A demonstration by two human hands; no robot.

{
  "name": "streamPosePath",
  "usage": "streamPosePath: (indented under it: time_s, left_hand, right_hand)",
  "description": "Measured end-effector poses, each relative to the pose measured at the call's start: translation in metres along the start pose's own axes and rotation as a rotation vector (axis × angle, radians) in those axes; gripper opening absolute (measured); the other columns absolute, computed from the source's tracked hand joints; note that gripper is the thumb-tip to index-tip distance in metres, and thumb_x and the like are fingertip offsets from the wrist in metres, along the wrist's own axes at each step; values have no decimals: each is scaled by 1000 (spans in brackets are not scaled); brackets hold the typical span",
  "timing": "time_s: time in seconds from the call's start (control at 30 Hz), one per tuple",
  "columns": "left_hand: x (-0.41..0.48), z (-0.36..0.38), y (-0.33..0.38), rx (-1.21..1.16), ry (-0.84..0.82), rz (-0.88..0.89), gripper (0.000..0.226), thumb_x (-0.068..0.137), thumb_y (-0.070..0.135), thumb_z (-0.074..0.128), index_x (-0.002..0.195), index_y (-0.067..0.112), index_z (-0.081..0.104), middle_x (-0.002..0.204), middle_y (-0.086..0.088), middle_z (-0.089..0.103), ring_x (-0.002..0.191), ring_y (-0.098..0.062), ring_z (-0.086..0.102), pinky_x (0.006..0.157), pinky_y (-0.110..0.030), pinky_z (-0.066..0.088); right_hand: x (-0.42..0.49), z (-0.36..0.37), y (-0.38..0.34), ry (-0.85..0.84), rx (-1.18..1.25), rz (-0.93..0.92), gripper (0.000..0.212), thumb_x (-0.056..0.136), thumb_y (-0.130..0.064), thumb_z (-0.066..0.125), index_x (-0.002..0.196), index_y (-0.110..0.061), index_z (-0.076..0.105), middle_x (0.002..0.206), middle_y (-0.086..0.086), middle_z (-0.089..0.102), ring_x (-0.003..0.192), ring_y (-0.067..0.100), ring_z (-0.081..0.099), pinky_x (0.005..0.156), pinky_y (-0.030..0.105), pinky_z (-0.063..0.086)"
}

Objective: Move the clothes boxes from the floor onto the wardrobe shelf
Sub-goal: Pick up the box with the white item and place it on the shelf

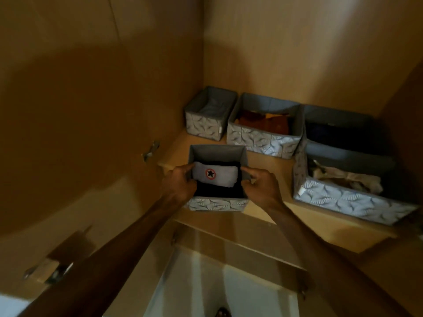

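My forearms reach up from the bottom of the view to the shelf. The left hand pinches the left wall of the small box; the right hand pinches its right wall. This box sits at the shelf's front edge, its near end seemingly overhanging slightly. It holds dark clothes and a grey folded item with a star badge.

Progress: four more boxes stand on the shelf. An empty-looking box is behind the small box, a box of brown clothes behind and to its right, and two larger ones further right. I judge the held box needs pushing inward. Boxes left on the floor: cannot tell.

The wardrobe interior is tan wood, dimly lit. A hinge shows left of the small box.
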State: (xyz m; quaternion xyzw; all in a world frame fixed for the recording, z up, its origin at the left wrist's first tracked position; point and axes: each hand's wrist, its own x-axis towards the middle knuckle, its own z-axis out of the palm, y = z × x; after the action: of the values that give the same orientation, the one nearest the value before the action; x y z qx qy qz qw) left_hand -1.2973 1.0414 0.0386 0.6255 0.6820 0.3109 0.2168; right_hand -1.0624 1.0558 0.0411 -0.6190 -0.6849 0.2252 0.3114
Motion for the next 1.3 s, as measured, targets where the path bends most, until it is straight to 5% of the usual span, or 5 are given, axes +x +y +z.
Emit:
streamPosePath:
  time_s: [0.13,0.4,0.57,0.9,1.3]
  left_hand:
    - [61,6,-8,-3,22,62,33,79,11,49,91,37,67,88,1,72,79,-21,67,70,-39,57]
    - [126,-23,11,72,41,-45,24,93,16,55,114,17,67,103,-8,70,92,-26,63,73,-30,45]
    - [144,-28,-4,112,-2,-57,26,95,13,51,116,13,67,103,-16,70,93,-30,64,71,-31,46]
    - [125,-39,-44,391,50,279,30,89,42,55,109,24,69,115,-3,69,96,-27,66,78,-36,53]
    - [122,-27,-78,694,-187,273,86,87,48,42,155,17,1,163,-10,-6,150,-31,-7,120,-52,4]
  right_hand:
    - [46,3,-6,-13,4,-4,46,82,-14,58,126,-27,61,100,7,73,90,23,67,82,33,54]
    - [115,44,-11,-26,68,81,20,80,-8,56,91,-18,70,88,6,68,81,18,59,72,28,42]
    - [132,69,-19,-6,104,119,40,90,-17,56,129,-14,58,131,9,61,121,28,55,100,36,45]
    - [136,90,-38,-150,273,148,80,80,-21,76,147,-12,32,128,8,61,117,22,58,100,37,48]
    - [143,109,-42,-128,153,-19,49,80,-1,67,128,-6,58,127,12,62,116,23,60,94,23,46]
